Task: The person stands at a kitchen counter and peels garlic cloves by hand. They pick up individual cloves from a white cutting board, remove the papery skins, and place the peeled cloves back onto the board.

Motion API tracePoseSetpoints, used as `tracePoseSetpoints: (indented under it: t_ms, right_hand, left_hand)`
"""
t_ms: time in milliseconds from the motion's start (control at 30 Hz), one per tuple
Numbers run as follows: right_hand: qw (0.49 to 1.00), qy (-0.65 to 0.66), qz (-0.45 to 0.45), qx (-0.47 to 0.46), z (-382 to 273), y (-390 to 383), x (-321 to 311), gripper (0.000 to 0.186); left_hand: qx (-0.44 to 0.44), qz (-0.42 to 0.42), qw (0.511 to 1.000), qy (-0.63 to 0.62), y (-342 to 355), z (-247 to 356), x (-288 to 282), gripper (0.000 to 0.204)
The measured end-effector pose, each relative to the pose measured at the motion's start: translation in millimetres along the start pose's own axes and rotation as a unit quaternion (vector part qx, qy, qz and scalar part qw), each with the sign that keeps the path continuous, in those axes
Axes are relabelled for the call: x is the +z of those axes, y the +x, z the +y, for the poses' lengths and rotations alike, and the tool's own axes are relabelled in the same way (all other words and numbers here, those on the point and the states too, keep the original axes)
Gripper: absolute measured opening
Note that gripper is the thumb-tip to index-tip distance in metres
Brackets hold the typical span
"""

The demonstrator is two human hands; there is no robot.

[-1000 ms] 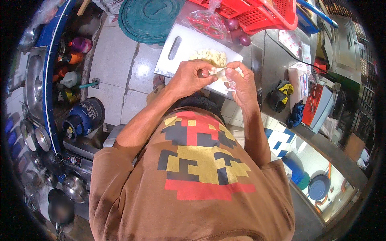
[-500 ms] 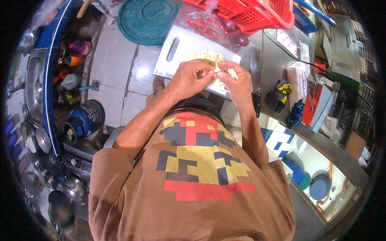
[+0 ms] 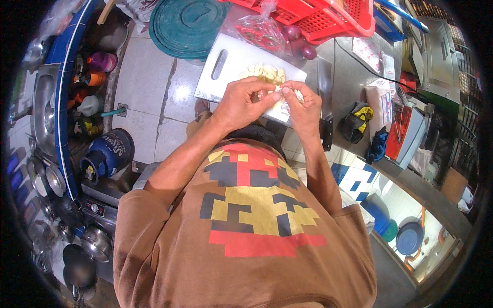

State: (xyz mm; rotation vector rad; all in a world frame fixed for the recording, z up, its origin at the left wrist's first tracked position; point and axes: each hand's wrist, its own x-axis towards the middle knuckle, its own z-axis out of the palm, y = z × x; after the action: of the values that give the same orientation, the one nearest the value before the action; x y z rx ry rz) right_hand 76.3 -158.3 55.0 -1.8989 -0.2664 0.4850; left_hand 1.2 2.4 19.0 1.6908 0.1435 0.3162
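Both hands meet over the near edge of a white rectangular plastic cutting board (image 3: 226,66): the left hand (image 3: 240,102) and the right hand (image 3: 304,105) each pinch with their fingertips a small pale clove-like piece (image 3: 280,91), held between them just above the board. Beyond the fingers, a heap of peeled pale yellow cloves (image 3: 264,73) lies on the board's far part, with a clear plastic bag of red chillies (image 3: 259,32) and a red plastic basket (image 3: 318,15) farther off, and a round green lid (image 3: 185,23) to the far left.
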Motion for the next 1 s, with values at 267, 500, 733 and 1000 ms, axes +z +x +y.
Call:
tracePoseSetpoints:
  t_ms: [267,500,733,1000]
  right_hand:
    - [0.993,-0.023,0.002,-0.115,2,-1,7,0.012]
    - [0.977,-0.150,0.003,-0.149,2,-5,9,0.011]
    - [0.984,-0.111,0.028,-0.140,3,-2,15,0.008]
    - [0.995,0.088,0.021,0.040,0,2,10,0.011]
  left_hand:
    - [-0.368,-0.075,0.847,-0.377,6,5,-6,0.022]
    - [-0.276,-0.057,0.924,-0.259,7,10,0,0.019]
    - [-0.237,-0.057,0.958,-0.152,9,-3,2,0.016]
    - [-0.240,-0.045,0.945,-0.216,12,11,-5,0.017]
